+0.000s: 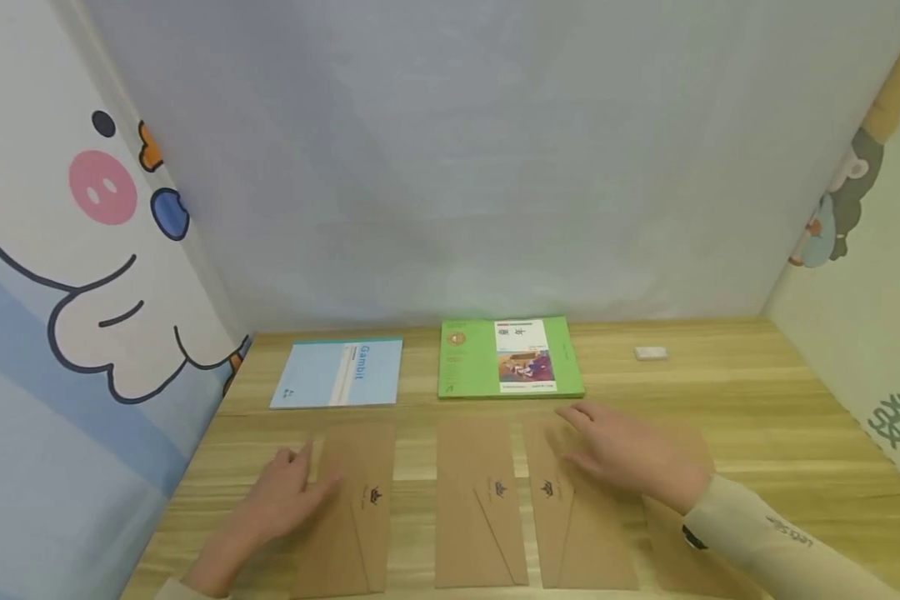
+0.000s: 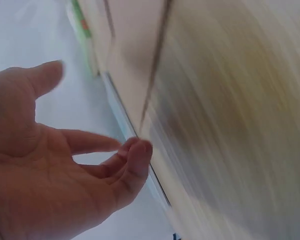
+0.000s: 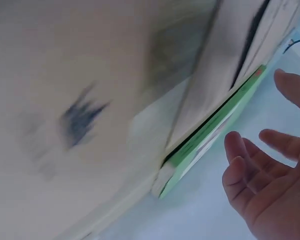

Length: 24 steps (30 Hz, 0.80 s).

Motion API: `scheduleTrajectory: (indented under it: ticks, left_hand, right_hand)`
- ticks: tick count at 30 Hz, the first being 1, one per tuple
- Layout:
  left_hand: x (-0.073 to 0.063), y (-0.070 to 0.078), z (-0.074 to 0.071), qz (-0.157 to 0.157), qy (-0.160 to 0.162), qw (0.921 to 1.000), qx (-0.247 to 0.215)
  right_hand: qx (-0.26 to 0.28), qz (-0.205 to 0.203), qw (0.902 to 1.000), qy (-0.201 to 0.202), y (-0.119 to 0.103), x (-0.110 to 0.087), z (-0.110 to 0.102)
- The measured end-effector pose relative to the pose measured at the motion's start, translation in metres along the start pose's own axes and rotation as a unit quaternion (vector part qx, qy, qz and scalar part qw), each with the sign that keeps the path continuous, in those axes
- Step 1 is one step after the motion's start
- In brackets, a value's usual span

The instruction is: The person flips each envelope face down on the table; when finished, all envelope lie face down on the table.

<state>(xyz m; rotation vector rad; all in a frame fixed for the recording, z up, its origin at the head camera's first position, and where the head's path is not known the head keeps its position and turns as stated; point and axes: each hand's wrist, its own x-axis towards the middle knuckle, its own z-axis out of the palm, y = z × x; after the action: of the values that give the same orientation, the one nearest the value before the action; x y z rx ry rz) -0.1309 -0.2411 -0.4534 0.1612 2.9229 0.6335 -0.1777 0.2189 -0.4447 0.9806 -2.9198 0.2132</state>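
Yellowish wood-grain tabletop [image 1: 757, 375]; brown oblong paper envelopes [image 1: 471, 467] in a row, near side. Left hand [image 1: 279, 497] over leftmost envelope [image 1: 360, 454], right hand [image 1: 626, 450] over third envelope [image 1: 592, 542]; fingers loosely bent, thumbs apart, pinching nothing. Likely best: light edge contact, no creasing

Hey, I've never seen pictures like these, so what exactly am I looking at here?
No machine here: just a person's left hand and right hand, both bare and holding nothing. The wide picture comes from a camera worn on the head, looking forward and down. The two tilted, partly blurred close-ups come from cameras on each wrist. On the wooden table lie four brown envelopes; beyond them are a light blue notebook, a green book and a small white block.
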Motion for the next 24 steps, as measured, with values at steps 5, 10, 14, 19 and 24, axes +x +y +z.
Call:
scheduleTrajectory:
  ticks: [5, 10, 14, 19, 24]
  left_hand:
    - [0.0, 0.003, 0.001, -0.012, -0.015, 0.9989, -0.044]
    - [0.0, 0.006, 0.004, -0.006, -0.003, 0.998, -0.063]
    - [0.0, 0.009, 0.005, -0.01, 0.002, 0.998, -0.063]
    - [-0.002, 0.006, 0.009, -0.012, 0.006, 0.9984, -0.055]
    - [-0.004, 0.004, 0.012, -0.007, 0.012, 0.9989, -0.045]
  right_hand:
    - [0.025, -0.033, 0.9991, 0.012, -0.026, 0.024, 0.012]
    - [0.014, -0.053, 0.9985, 0.002, -0.047, 0.046, 0.015]
    - [0.001, -0.052, 0.9983, -0.027, -0.063, 0.061, 0.014]
    - [-0.007, -0.06, 0.9961, -0.064, -0.089, 0.076, 0.019]
    - [-0.018, -0.091, 0.9937, -0.064, -0.114, 0.086, 0.027]
